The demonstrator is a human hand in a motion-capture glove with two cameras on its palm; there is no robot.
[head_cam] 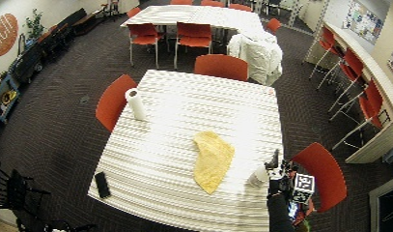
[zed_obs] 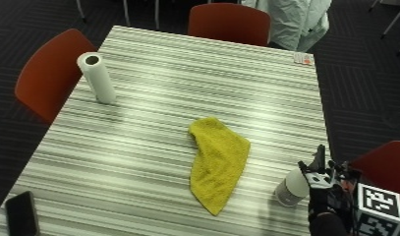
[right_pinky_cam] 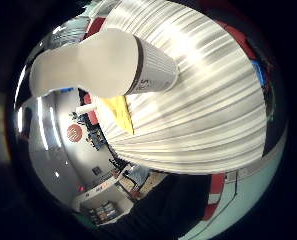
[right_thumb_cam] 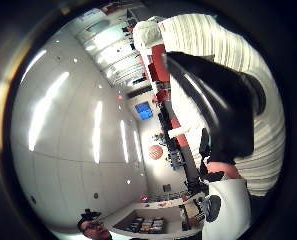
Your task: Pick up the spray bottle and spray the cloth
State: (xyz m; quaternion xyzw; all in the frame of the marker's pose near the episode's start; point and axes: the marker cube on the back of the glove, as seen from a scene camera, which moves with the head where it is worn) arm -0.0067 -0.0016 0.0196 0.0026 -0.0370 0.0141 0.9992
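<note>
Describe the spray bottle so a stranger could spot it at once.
Start at the striped table and its yellow cloth in the middle. Past the cloth's lower end, near the table edge, stands the spray bottle, right beside the gloved right hand. It is white, squat and shorter than the far paper towel roll.

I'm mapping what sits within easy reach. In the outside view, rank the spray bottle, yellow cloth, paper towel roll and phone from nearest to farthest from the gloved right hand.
1. Spray bottle, right beside the right hand near the table's edge.
2. Yellow cloth, mid-table.
3. Phone and paper towel roll, both at the far side; too close to call.
</note>
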